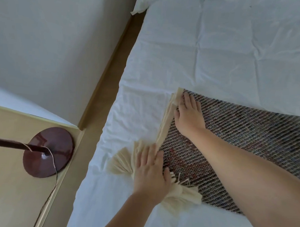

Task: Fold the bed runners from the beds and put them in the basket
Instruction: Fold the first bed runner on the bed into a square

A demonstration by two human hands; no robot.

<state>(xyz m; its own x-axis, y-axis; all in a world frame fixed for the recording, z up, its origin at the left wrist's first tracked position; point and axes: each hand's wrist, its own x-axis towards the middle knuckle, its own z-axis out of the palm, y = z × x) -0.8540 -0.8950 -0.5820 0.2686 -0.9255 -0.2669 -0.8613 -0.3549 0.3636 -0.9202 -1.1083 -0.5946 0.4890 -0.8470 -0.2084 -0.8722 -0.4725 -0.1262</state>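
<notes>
Right hand pressing flat, open | left hand lying open on cream fringe | coarse woven brown bed runner lying folded on wrinkled white sheet

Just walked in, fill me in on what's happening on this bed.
A person is folding a woven bed runner on the white bed. Both hands lie flat on it: the left hand presses near the cream fringe at the runner's end, and the right hand presses farther up along the same edge. The runner looks partly folded and lies on the sheet. No basket is in view. A lamp base stands on the side table beside the bed.
</notes>
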